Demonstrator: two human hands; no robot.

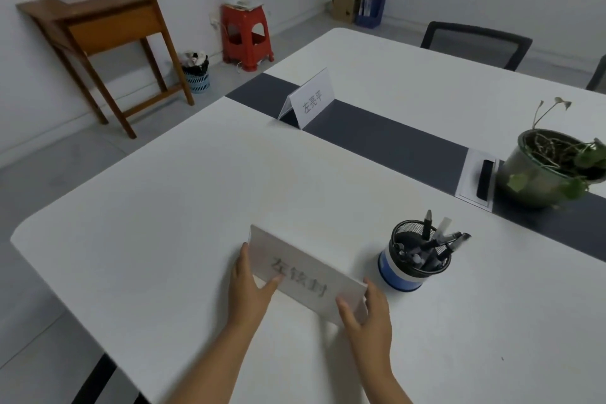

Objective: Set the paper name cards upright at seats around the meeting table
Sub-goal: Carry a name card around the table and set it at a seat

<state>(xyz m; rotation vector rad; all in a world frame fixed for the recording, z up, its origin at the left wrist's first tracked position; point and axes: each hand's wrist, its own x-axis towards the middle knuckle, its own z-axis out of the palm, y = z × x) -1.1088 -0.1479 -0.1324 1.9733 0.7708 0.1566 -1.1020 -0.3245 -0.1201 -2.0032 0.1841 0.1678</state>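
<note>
Gripping a white folded paper name card (306, 274) at both ends, left hand (251, 285) and right hand (369, 311) pinch it on the white meeting table (164, 207).

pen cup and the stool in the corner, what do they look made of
Pen cup: looks like black wire mesh, likely metal, since the weave shows, with a blue and white band low down. Stool: glossy red one-piece moulding with cut-outs, probably plastic.
</note>
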